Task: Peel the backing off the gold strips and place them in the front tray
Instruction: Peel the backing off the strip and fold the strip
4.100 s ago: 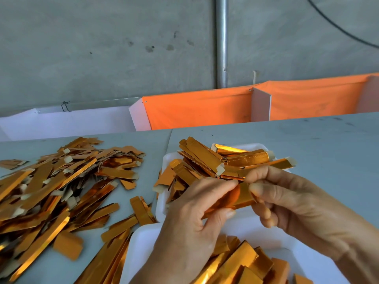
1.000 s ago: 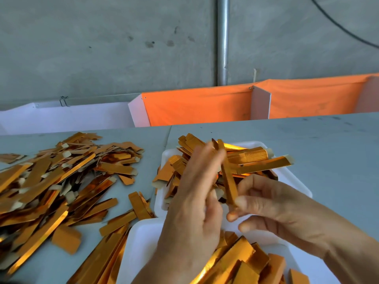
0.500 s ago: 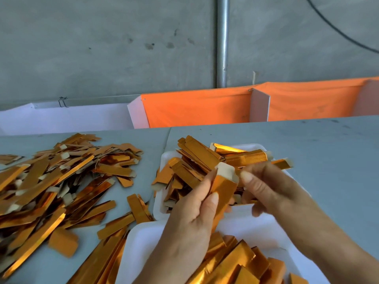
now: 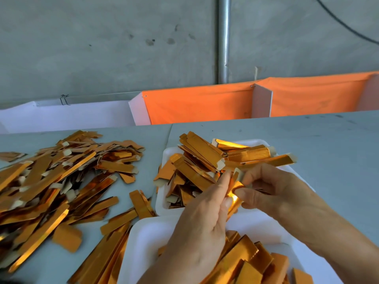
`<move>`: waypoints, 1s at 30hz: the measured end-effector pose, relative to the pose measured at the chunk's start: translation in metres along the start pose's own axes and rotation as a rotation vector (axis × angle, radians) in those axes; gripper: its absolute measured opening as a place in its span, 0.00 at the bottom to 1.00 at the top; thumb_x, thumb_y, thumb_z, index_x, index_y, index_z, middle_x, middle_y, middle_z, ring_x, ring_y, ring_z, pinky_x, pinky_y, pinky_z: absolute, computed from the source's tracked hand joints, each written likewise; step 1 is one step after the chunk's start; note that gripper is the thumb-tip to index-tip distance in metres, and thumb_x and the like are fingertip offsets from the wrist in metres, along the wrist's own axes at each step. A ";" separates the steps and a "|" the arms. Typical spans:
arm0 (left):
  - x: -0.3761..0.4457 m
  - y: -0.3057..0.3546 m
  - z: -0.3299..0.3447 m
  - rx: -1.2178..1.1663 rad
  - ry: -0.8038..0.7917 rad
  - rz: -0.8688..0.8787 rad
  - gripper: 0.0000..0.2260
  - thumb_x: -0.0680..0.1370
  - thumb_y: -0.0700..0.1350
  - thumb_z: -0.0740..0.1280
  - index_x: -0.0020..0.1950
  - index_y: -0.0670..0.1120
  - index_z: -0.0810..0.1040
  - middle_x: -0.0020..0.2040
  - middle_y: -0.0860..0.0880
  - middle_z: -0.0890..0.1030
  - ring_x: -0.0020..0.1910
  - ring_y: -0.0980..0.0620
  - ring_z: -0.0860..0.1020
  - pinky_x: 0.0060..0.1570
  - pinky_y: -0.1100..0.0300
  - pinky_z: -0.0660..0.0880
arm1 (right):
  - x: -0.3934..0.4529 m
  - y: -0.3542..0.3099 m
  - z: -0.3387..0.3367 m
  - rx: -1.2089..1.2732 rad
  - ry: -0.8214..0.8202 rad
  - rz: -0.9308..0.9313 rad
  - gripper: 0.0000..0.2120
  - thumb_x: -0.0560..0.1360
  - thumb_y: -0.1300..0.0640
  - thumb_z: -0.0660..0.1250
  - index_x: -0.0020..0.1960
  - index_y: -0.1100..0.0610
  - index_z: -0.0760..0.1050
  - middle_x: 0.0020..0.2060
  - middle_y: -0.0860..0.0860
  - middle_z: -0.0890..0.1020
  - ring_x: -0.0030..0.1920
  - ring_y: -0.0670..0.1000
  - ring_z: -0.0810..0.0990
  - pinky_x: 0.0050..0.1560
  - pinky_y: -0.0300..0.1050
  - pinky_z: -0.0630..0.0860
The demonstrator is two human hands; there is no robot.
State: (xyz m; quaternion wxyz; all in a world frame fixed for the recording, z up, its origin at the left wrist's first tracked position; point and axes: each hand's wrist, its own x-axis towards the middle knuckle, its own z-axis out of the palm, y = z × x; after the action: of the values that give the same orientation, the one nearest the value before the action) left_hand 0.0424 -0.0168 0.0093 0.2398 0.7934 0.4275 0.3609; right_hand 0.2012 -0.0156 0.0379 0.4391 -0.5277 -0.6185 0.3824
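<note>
Both hands, left hand (image 4: 202,220) and right hand (image 4: 272,189), have a pinching grip on one gold strip (image 4: 233,196). Below it the front tray (image 4: 147,238) is part-filled; left, a big pile (image 4: 61,181) waits on the table (image 4: 328,144).

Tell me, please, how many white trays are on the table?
2: far tray behind the hands, near tray under the left wrist, both holding gold strips.
</note>
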 end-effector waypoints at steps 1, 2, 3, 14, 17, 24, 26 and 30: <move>0.000 0.000 0.000 0.009 -0.011 0.000 0.22 0.82 0.48 0.52 0.69 0.68 0.47 0.60 0.74 0.60 0.57 0.82 0.60 0.53 0.85 0.58 | 0.000 0.000 -0.001 0.008 -0.001 0.004 0.04 0.69 0.59 0.73 0.40 0.55 0.78 0.37 0.51 0.84 0.42 0.51 0.83 0.49 0.51 0.80; 0.000 0.001 0.001 0.015 -0.017 -0.002 0.22 0.83 0.48 0.52 0.68 0.68 0.46 0.60 0.74 0.60 0.56 0.82 0.60 0.53 0.85 0.58 | 0.000 -0.001 -0.002 0.032 -0.003 0.009 0.04 0.69 0.59 0.73 0.40 0.56 0.78 0.37 0.51 0.84 0.41 0.50 0.83 0.46 0.48 0.81; 0.000 0.001 0.000 0.018 -0.018 -0.004 0.22 0.83 0.48 0.52 0.67 0.69 0.45 0.60 0.74 0.59 0.55 0.83 0.59 0.52 0.86 0.58 | 0.000 -0.002 -0.003 0.056 -0.013 0.018 0.04 0.69 0.60 0.73 0.41 0.57 0.78 0.37 0.51 0.84 0.40 0.49 0.83 0.44 0.45 0.81; -0.001 0.001 -0.001 -0.012 0.009 0.068 0.20 0.81 0.53 0.52 0.70 0.66 0.50 0.58 0.70 0.67 0.56 0.81 0.63 0.53 0.83 0.62 | -0.001 0.001 -0.010 0.296 -0.218 -0.001 0.05 0.64 0.57 0.72 0.39 0.56 0.81 0.39 0.55 0.85 0.42 0.51 0.84 0.42 0.39 0.80; -0.001 0.002 -0.002 -0.026 0.019 0.069 0.19 0.81 0.52 0.53 0.69 0.65 0.51 0.57 0.66 0.71 0.55 0.77 0.68 0.51 0.80 0.66 | 0.000 0.003 -0.010 0.239 -0.210 -0.026 0.06 0.64 0.56 0.70 0.41 0.54 0.82 0.39 0.52 0.85 0.42 0.48 0.84 0.42 0.38 0.80; -0.001 0.006 -0.002 0.006 0.052 0.082 0.18 0.81 0.51 0.52 0.70 0.58 0.68 0.48 0.59 0.80 0.47 0.68 0.76 0.42 0.75 0.72 | -0.003 0.002 -0.009 0.301 -0.208 -0.071 0.06 0.66 0.58 0.70 0.41 0.57 0.83 0.46 0.51 0.85 0.44 0.50 0.84 0.44 0.39 0.80; -0.001 0.006 -0.005 0.034 0.028 0.063 0.15 0.81 0.49 0.53 0.63 0.53 0.74 0.44 0.59 0.79 0.42 0.70 0.75 0.37 0.76 0.70 | -0.003 0.001 -0.009 0.262 -0.184 -0.085 0.05 0.65 0.58 0.71 0.40 0.55 0.84 0.48 0.46 0.85 0.46 0.46 0.83 0.43 0.37 0.78; 0.000 0.009 -0.005 0.014 -0.004 0.045 0.17 0.80 0.52 0.51 0.64 0.52 0.73 0.46 0.57 0.80 0.42 0.67 0.76 0.38 0.73 0.72 | -0.003 -0.001 -0.007 0.206 -0.149 -0.092 0.05 0.64 0.57 0.71 0.39 0.53 0.84 0.42 0.48 0.84 0.42 0.44 0.81 0.42 0.33 0.76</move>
State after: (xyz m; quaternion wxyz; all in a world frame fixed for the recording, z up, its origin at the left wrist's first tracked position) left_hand 0.0429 -0.0206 0.0185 0.2268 0.8051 0.4117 0.3616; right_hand 0.2082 -0.0190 0.0407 0.4609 -0.4210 -0.6305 0.4613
